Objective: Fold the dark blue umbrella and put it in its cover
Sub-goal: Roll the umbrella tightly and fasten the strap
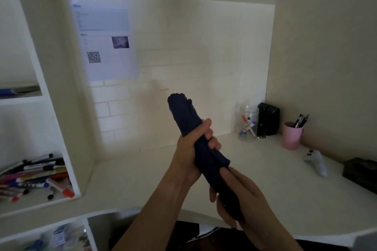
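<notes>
i hold the dark blue umbrella, a rolled tube of soft matte fabric (184, 117), slanting up and away from me above the pale cream desk top (130, 181), which is my landmark for everything here. my left hand (190, 149) curls tightly around the middle of the roll, thumb on top and fingers wrapped over the cloth. my right hand (242, 195) closes around the lower end nearest me, where a loose flap of fabric sticks out just above my fingers. i cannot tell whether a cover is already on any part of it; no separate cover shows on the desk top. i judge the risk to be that flap: if my left hand loosens, the slippery cloth could unroll and bunch, and then the roll would be too fat for a narrow sleeve. at the back right of the desk top stand a clear plastic jar of markers (247, 123) and a pink cup of pens (292, 135), well apart from the umbrella, though a wide swing could tip them.
</notes>
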Action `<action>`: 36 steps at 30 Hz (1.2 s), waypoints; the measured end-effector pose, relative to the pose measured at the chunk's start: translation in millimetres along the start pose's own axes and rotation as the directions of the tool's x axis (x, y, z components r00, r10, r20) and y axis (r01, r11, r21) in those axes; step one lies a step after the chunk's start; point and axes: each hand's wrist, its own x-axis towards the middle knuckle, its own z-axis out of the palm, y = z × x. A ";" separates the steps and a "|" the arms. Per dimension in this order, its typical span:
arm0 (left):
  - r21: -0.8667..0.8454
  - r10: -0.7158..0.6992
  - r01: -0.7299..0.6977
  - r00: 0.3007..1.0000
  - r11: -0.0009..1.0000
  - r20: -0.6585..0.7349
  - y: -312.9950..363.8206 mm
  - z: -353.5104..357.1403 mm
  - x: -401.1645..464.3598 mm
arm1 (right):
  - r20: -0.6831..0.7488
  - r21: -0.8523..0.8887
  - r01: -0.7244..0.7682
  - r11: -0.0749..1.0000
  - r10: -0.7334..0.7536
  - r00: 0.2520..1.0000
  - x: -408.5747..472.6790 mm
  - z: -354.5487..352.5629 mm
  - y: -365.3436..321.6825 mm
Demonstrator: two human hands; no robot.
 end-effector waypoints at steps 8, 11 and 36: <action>-0.021 0.007 -0.008 0.998 1.000 -0.059 -16.9 7.5 -6.2 | -0.355 -0.036 0.088 0.995 -0.095 0.930 5.3 -9.3 10.5; 0.003 -0.041 0.041 0.997 0.999 0.062 -31.0 10.0 -22.1 | -0.358 0.035 0.037 0.999 -0.022 0.933 10.1 -11.6 10.0; 0.881 -0.036 -0.053 0.996 0.471 0.079 -20.9 30.3 -62.0 | -0.257 -0.231 0.338 0.912 -0.392 0.883 1.9 -4.0 -84.0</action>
